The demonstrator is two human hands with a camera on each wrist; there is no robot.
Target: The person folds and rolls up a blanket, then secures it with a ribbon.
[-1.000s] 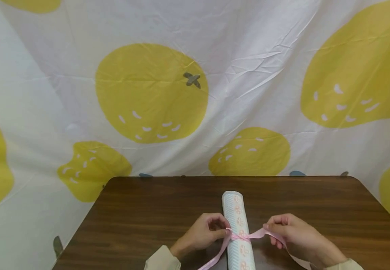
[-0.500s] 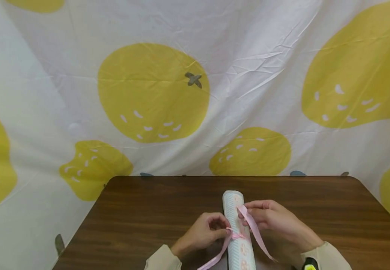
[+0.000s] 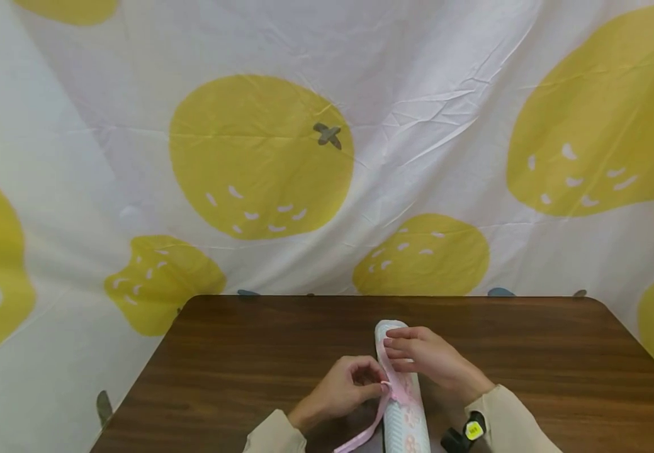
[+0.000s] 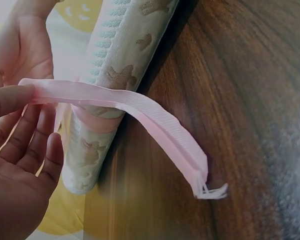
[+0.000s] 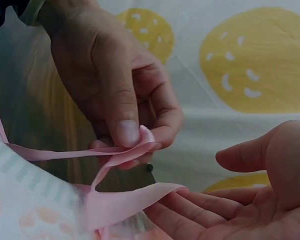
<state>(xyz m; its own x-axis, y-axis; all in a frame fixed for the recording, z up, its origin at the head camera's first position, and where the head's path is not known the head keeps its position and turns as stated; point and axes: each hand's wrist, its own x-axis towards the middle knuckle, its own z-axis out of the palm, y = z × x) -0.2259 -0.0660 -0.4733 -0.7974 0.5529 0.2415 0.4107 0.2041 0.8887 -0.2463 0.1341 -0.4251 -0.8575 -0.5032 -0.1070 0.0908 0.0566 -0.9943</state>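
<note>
A white roll [image 3: 407, 434] with blue-green stripes and orange-pink prints lies lengthwise on the table; its exact kind is unclear. Pink ribbon [image 4: 165, 127] circles it, crossing on top. My left hand [image 3: 349, 387], left of the roll, pinches the ribbon between thumb and fingers, and a loose frayed end trails from it. In the right wrist view the pinched part [image 5: 135, 147] forms a small loop. Over the roll's far half, my right hand [image 3: 434, 358] has its fingers fairly straight against the other ribbon length [image 5: 135, 197], its thumb standing apart.
The brown wood-grain table [image 3: 270, 333] ends at a back edge with rounded corners. Behind it hangs a white cloth [image 3: 417, 157] printed with yellow fruit. A black wrist device [image 3: 465, 433] with a yellow label sits by the right sleeve.
My right hand has come leftward from the right side to over the roll, bringing its ribbon end across. Its fingers have straightened. The left hand has kept its pinch in place.
</note>
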